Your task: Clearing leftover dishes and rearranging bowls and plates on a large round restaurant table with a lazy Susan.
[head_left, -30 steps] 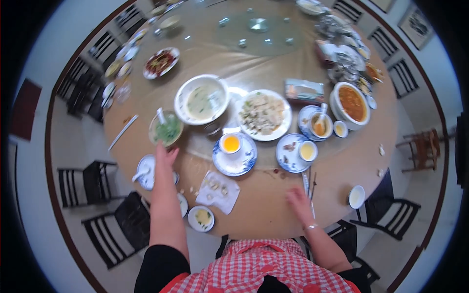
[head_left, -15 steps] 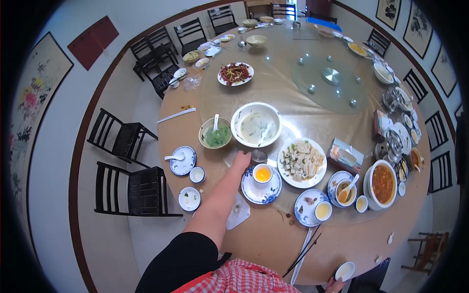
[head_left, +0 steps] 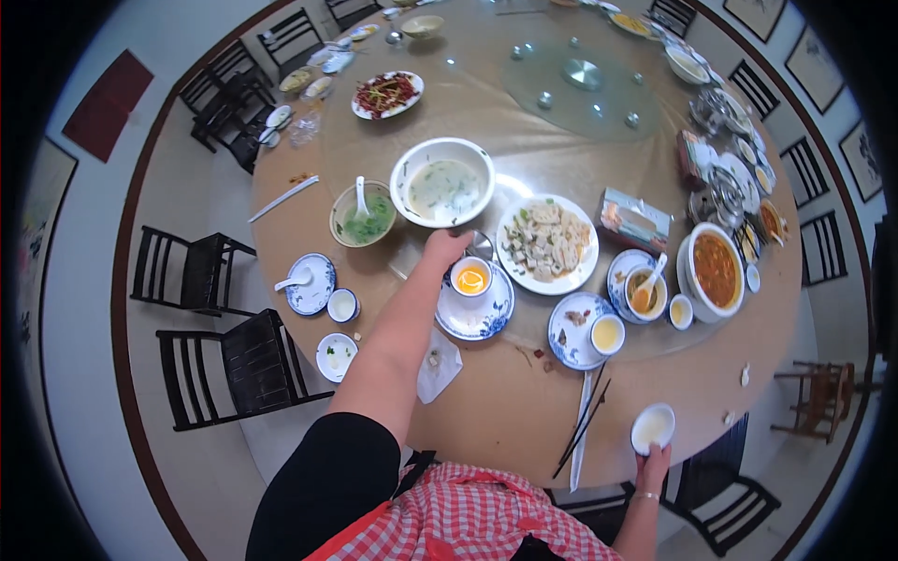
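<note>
Head view, and look: the left hand (head_left: 447, 246) is right at the near side of the large soup bowl (head_left: 440, 219), up against a small grey cup (head_left: 481, 246); how tight that grip is, I can't tell! The right hand (head_left: 652, 460), well to the soup bowl's near right across the desk (head_left: 500, 421), has its grip closed on a small white cup (head_left: 655, 412). A food plate (head_left: 550, 288) sits right of the soup bowl.

At mid-frame, my left hand (head_left: 449, 246) is just beside a glass (head_left: 482, 246), below a soup bowl (head_left: 442, 184). A cup (head_left: 470, 278) stands on a plate (head_left: 486, 323) below the glass. At lower right, my right hand (head_left: 654, 461) holds a bowl (head_left: 652, 427); chopsticks (head_left: 580, 429) lie to its left.
</note>
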Demonstrator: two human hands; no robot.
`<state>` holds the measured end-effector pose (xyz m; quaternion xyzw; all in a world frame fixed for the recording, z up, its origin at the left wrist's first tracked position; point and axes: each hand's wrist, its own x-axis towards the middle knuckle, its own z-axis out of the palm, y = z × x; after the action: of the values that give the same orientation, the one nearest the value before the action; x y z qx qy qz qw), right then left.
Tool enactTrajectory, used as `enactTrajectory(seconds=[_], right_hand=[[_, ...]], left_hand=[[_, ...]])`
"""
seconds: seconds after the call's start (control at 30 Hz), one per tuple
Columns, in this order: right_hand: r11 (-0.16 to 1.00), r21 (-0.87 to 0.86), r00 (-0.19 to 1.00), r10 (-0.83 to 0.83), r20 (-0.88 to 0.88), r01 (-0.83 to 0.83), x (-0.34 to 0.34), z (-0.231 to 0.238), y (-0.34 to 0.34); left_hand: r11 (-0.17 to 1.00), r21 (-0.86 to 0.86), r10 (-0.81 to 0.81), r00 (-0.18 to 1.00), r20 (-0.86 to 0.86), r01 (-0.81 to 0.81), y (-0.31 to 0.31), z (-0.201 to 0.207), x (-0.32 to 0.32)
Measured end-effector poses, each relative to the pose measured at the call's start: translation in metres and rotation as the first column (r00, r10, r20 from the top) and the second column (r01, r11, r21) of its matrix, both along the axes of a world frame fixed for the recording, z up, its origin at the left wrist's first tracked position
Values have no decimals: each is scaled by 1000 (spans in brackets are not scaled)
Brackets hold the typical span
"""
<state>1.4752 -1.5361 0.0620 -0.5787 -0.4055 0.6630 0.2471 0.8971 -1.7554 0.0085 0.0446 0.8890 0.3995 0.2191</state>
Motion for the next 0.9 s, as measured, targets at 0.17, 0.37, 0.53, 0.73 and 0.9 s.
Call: enactTrajectory(seconds=[0.17,0.37,0.53,0.73,0.9], right_hand=[[959,-49,958,283,37,-281,-111,34,-58],[947,-121,952,286,-108,-299,-211,4,-111],[982,-118,982,135,-133,-151,-281,-14,-142],[998,-57,984,10,-176,-20,-312,-27,-129],[999,-53,983,-19,-185,9,-328,-28,-142]], left_hand=[[994,-51,-108,979,-172,101,-14,3,-1],[918,210,360,929,-82,-337,-45,39,37],[671,560,370,874,315,-486,-146,48,31],[519,714,191,878,439,-470,-307,102,42],[468,657,298,805,513,-591,-415,107,87]])
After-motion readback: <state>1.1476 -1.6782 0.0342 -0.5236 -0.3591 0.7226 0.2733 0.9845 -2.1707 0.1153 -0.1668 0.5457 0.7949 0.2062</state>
